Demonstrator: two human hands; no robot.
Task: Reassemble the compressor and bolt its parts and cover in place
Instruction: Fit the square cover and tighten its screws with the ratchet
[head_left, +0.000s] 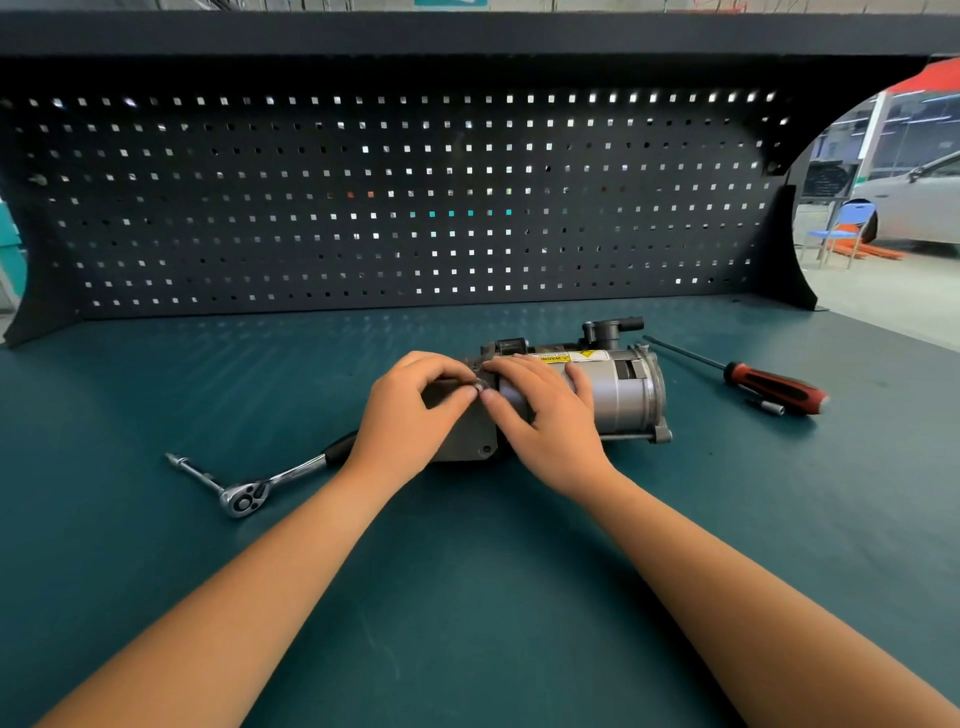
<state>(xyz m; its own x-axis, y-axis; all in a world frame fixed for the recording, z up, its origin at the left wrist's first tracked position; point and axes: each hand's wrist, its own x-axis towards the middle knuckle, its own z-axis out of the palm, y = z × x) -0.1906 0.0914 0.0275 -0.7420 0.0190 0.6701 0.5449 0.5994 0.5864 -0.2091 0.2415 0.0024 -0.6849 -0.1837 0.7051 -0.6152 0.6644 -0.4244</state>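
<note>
A grey metal compressor (623, 389) lies on its side in the middle of the green bench, with a yellow warning label on top. Its flat end cover (467, 436) faces left. My left hand (410, 415) rests over that cover, and its fingertips pinch a small round metal part (480, 385) at the cover's upper edge. My right hand (540, 415) lies across the compressor body, its thumb and forefinger meeting the left hand's fingers at the same small part. Most of the cover is hidden under my hands.
A chrome ratchet wrench (244, 493) with an extension lies left of the compressor, its handle running under my left wrist. A red-and-black screwdriver (774, 387) and a small socket bit (769, 407) lie to the right. A dark pegboard (395, 197) closes off the back.
</note>
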